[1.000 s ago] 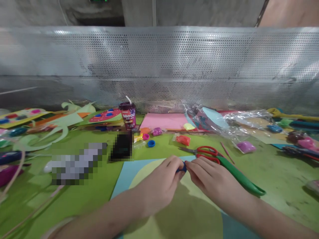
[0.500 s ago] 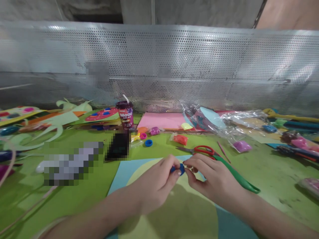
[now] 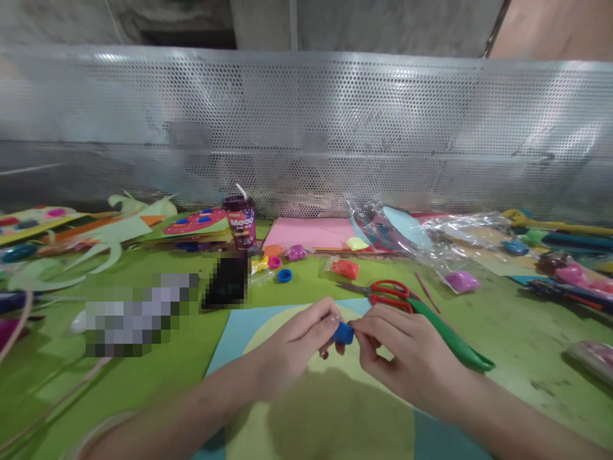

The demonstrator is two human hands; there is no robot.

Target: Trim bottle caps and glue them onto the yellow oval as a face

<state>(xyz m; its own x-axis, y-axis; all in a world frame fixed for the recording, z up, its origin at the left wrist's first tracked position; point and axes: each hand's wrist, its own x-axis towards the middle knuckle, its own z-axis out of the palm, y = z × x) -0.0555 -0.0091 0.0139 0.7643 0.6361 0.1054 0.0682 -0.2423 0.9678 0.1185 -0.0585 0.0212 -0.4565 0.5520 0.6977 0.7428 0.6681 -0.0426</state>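
Note:
Between my hands is a small blue lump that looks like modelling clay (image 3: 343, 333). My left hand (image 3: 306, 338) is closed around its left side, with the thumb on top and fingertips below. The thumb and index finger of my right hand (image 3: 400, 342) pinch at its right edge; that contact is partly hidden. Both hands are above a pale yellow paper circle (image 3: 335, 409) on a light blue sheet (image 3: 230, 338). Just beyond my right hand lie red-handled scissors (image 3: 390, 291) and a green tapered item (image 3: 454, 338).
A drink cup with a straw (image 3: 241, 223) stands behind a dark blurred object (image 3: 227, 281). Bagged orange clay (image 3: 345, 268), purple clay (image 3: 462, 281) and a blue ring (image 3: 284, 275) lie ahead. Pink paper (image 3: 311, 233) rests before a perforated metal panel (image 3: 306, 121).
My left hand has turned, bringing its thumb over the blue lump and its fingertips beneath. The lump now shows more of its surface. My right hand has shifted slightly and stays at its edge.

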